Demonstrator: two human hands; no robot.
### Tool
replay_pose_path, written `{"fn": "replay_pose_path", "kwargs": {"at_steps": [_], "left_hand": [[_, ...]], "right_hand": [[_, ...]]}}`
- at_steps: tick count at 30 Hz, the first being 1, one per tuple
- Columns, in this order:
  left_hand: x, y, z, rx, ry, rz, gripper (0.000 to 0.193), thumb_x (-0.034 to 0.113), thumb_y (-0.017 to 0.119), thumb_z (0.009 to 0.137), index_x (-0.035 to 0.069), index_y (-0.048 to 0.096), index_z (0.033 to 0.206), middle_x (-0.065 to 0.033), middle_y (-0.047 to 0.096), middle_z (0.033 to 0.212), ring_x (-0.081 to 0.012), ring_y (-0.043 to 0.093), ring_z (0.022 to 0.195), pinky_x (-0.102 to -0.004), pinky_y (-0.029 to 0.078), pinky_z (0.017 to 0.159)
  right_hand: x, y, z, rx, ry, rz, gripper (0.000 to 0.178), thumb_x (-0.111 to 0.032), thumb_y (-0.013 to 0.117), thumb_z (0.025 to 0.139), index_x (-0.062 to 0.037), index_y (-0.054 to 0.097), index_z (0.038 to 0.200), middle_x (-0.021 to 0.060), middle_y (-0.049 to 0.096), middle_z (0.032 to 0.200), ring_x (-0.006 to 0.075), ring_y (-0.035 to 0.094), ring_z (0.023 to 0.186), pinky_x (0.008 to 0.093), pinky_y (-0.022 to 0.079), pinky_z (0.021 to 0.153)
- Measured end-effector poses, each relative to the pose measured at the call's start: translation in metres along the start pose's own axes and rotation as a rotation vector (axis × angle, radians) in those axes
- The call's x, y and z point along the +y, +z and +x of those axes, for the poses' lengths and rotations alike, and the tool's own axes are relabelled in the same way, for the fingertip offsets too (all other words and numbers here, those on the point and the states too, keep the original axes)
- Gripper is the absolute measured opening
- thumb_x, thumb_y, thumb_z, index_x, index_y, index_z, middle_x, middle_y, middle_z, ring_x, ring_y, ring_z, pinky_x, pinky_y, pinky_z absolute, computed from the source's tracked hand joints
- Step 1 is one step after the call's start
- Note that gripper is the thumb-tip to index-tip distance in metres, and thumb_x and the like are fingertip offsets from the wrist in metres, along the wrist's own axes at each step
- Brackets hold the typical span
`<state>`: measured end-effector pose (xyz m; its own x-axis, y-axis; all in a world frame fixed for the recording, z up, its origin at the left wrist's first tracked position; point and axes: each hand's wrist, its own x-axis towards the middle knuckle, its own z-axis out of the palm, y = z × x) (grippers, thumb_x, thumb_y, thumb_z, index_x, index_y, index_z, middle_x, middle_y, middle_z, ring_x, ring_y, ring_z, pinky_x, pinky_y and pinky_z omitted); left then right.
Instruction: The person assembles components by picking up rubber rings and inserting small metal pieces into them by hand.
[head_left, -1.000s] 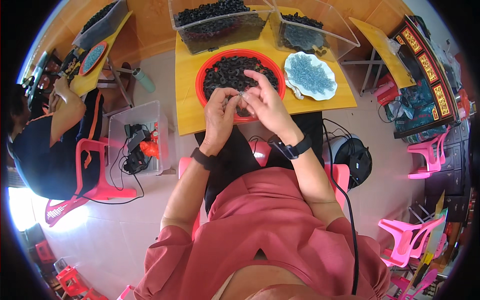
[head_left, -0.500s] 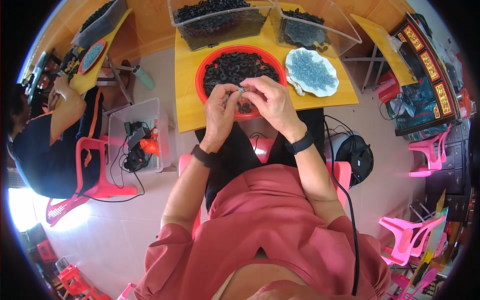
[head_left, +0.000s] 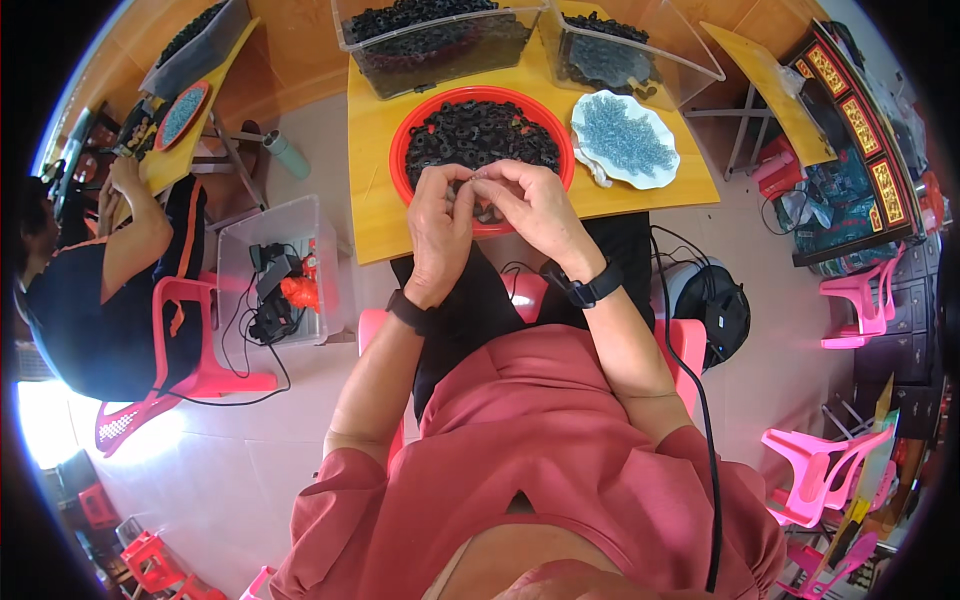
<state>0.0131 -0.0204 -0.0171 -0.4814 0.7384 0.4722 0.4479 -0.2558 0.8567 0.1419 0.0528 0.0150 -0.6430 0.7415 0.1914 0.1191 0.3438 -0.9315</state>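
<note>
My left hand (head_left: 440, 215) and my right hand (head_left: 530, 203) meet above the near rim of a red round basin (head_left: 400, 160). Both are closed in a pinch, thumbs and forefingers nearly touching; whatever sits between the fingertips is too small to make out. Small black ring-like parts (head_left: 480, 130) fill the basin, with a few red bits among them. To the basin's right, a white scalloped plate (head_left: 663, 178) carries a heap of small clear bluish pieces (head_left: 627, 138).
Clear plastic bins (head_left: 440, 60) of black parts stand at the back of the yellow table (head_left: 375, 225). At the left another person (head_left: 110, 290) sits by a second table. A clear box (head_left: 325, 270) with cables is on the floor. A black cable (head_left: 708, 430) runs along my right side.
My right hand has shifted slightly left and turned at the wrist. The fingertips have come closer together, and the small shiny piece visible between them before no longer shows clearly.
</note>
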Motion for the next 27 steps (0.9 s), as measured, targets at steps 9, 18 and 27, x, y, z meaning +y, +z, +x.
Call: {"fn": "replay_pose_path", "kwargs": {"at_steps": [9,18,27], "left_hand": [[0.01,-0.002,0.002,-0.009,0.033,0.043,0.011,-0.002,0.066,0.087,0.001,0.064,0.097,-0.0076,0.057,0.087,-0.0134,0.057,0.064,-0.0265,0.045,0.058],[-0.005,0.0,0.003,-0.071,-0.209,-0.478,0.028,-0.005,0.061,0.091,-0.001,0.056,0.118,-0.0048,0.061,0.097,-0.0099,0.063,0.083,-0.0218,0.051,0.074],[-0.01,-0.009,0.009,-0.136,-0.352,-0.699,0.026,0.0,0.058,0.095,-0.001,0.053,0.121,-0.0085,0.065,0.103,-0.0147,0.066,0.093,-0.0244,0.052,0.08]], "right_hand": [[0.0,-0.006,0.003,0.02,0.011,0.031,0.015,-0.01,0.063,0.095,0.0013,0.068,0.104,0.0032,0.07,0.087,0.0066,0.065,0.076,0.02,0.05,0.064],[0.001,-0.012,0.004,0.121,0.02,0.12,0.016,-0.009,0.061,0.095,0.0004,0.07,0.102,0.0073,0.071,0.08,0.009,0.063,0.066,0.0232,0.051,0.062],[-0.005,-0.013,0.001,0.137,0.01,0.118,0.016,-0.01,0.062,0.094,-0.0013,0.071,0.104,0.0054,0.07,0.077,0.0076,0.059,0.064,0.0224,0.048,0.059]]}}
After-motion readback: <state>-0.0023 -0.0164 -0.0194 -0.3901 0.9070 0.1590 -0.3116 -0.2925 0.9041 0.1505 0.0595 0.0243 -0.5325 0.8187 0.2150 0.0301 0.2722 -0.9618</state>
